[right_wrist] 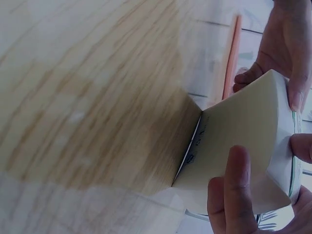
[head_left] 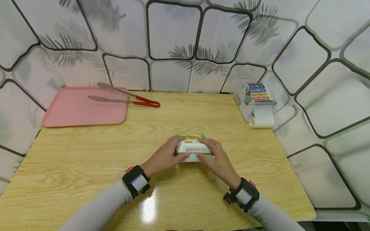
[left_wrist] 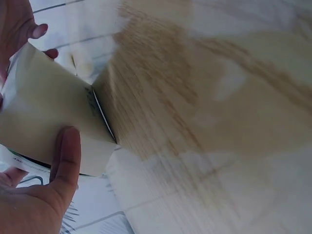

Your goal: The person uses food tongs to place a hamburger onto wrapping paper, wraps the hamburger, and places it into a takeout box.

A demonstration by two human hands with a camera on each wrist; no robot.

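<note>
A paper food box (head_left: 194, 148), white with green edging and red print on its top, stands at the middle of the wooden table. My left hand (head_left: 167, 152) grips its left side, thumb at the front top edge and fingers toward the back. The opposite side is held by my right hand (head_left: 217, 158) in much the same way. In the left wrist view the plain cream wall of the box (left_wrist: 53, 107) faces the camera, its lower edge at the tabletop. Dark print near that edge shows on the box (right_wrist: 239, 131) in the right wrist view.
At the back left lies a pink tray (head_left: 83, 107). Red-handled tongs (head_left: 141, 102) rest across its right edge, handles over the table. A white dispenser (head_left: 254, 102) with a label roll stands at the back right. Patterned sheeting (head_left: 173, 35) surrounds the table (head_left: 86, 179).
</note>
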